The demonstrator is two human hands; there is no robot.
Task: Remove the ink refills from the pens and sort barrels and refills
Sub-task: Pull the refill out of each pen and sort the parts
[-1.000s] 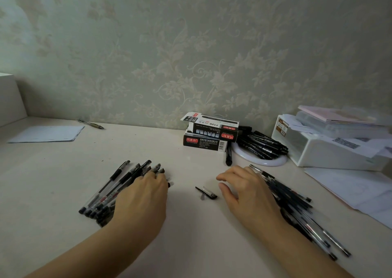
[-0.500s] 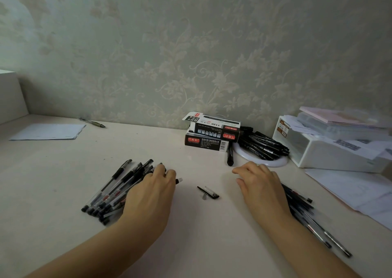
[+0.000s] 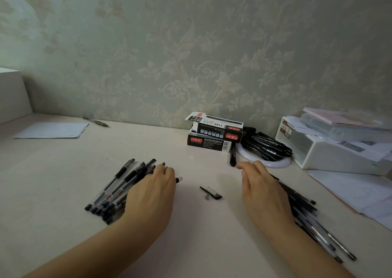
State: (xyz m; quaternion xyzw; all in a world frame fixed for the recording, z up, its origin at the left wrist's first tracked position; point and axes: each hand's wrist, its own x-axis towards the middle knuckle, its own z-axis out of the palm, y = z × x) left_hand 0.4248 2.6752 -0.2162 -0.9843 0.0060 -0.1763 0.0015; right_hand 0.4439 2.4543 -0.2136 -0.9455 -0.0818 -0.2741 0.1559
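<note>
A pile of black-capped clear pens (image 3: 114,187) lies at the left of the cream desk (image 3: 63,171). My left hand (image 3: 152,195) lies on the pile's right side, fingers curled over it; a pen's white-tipped end (image 3: 179,179) pokes out from under the hand. My right hand (image 3: 262,189) stands on its edge, fingers relaxed, against a second pile of thin dark refills and pens (image 3: 307,218) at the right. Between the hands lies a small black clip piece (image 3: 211,192).
Two stacked pen boxes (image 3: 214,136) stand at the back centre, beside a white dish (image 3: 275,164) of black pens and a loose black pen (image 3: 233,157). A white container (image 3: 331,152) and papers (image 3: 360,190) fill the right; a sheet (image 3: 53,130) and pen (image 3: 95,121) lie back left.
My left hand slid forward and right along its pile, the white-tipped pen end moving with it. My right hand shifted right, away from the clip piece, toward the right pile.
</note>
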